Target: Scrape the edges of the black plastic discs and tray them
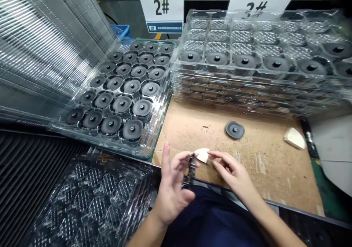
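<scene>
And there's the white wedge-shaped pad (202,155), pinched narrow by the right hand (232,173), right up against a dark slotted strip (191,170) gripped in the left hand (172,192), all above a cardboard sheet (264,181). A dark disc (235,129) lies nearby, beside a clear plastic tray (150,153) of matching discs.
</scene>
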`<state>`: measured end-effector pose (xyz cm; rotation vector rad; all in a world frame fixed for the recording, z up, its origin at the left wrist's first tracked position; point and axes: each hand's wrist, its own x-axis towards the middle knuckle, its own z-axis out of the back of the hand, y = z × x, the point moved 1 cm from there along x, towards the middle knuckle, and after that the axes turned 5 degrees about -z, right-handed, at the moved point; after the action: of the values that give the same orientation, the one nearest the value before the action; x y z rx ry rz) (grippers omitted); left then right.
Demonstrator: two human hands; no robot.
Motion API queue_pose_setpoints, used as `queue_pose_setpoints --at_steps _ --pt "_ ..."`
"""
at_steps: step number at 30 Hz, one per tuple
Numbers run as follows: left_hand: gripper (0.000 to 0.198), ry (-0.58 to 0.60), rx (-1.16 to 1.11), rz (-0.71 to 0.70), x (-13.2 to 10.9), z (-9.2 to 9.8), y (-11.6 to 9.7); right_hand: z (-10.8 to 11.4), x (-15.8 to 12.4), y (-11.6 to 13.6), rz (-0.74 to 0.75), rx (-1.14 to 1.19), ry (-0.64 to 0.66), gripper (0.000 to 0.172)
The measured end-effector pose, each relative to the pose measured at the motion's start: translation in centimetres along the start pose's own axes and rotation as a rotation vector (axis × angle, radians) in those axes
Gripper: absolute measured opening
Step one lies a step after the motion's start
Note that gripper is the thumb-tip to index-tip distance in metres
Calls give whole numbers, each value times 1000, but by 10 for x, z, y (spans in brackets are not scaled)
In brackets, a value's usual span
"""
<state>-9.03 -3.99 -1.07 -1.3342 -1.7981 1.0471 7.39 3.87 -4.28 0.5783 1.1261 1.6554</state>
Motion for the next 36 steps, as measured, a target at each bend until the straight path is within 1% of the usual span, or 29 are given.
queue_pose_setpoints --at_steps 2,4,6,8,9,10,12,14,16,18,20,22,24,28,30,32,34,36 --pt "99 52 347 -147 2 2 -1 5 -6 -1 -40 -1 -62 23" --pt "113 130 569 -269 3 1 -4 13 -15 4 -7 -5 -147 23" --pt "117 187 670 -344 3 -1 -6 21 -23 15 121 -9 -174 23" --pt "116 220 685 -347 2 -3 -7 25 -28 28 256 10 -118 28" --pt "115 230 672 -338 1 -4 -7 27 -30 35 287 35 -71 30" --pt "113 235 657 -325 0 -4 -7 27 -30 41 288 71 -20 30" --pt "113 232 645 -289 -3 -5 -7 28 -28 52 241 153 115 25" --pt "112 229 642 -239 -5 -5 -7 30 -24 59 164 221 286 19" --pt "104 230 604 -169 -7 -7 -8 33 -21 63 65 280 427 15" --pt "92 236 528 -94 -8 -10 -10 38 -19 63 -33 352 516 16" --pt "89 244 470 -27 -9 -14 -12 42 -19 62 -97 426 582 19" --pt "96 268 452 18 -9 -17 -13 44 -20 61 -134 487 621 21" --pt "104 304 455 53 -9 -19 -13 46 -22 60 -172 546 633 19" --pt "103 379 458 164 -9 -22 -10 50 -25 59 -253 703 674 13" --pt "109 389 422 236 -9 -25 -7 52 -26 57 -266 757 701 14" --pt "118 383 388 279 -10 -27 -5 55 -28 54 -252 766 707 12" --pt "120 382 387 274 -10 -30 -4 56 -30 50 -238 757 688 10" --pt "114 384 410 231 -9 -31 -4 57 -33 46 -241 755 652 11"
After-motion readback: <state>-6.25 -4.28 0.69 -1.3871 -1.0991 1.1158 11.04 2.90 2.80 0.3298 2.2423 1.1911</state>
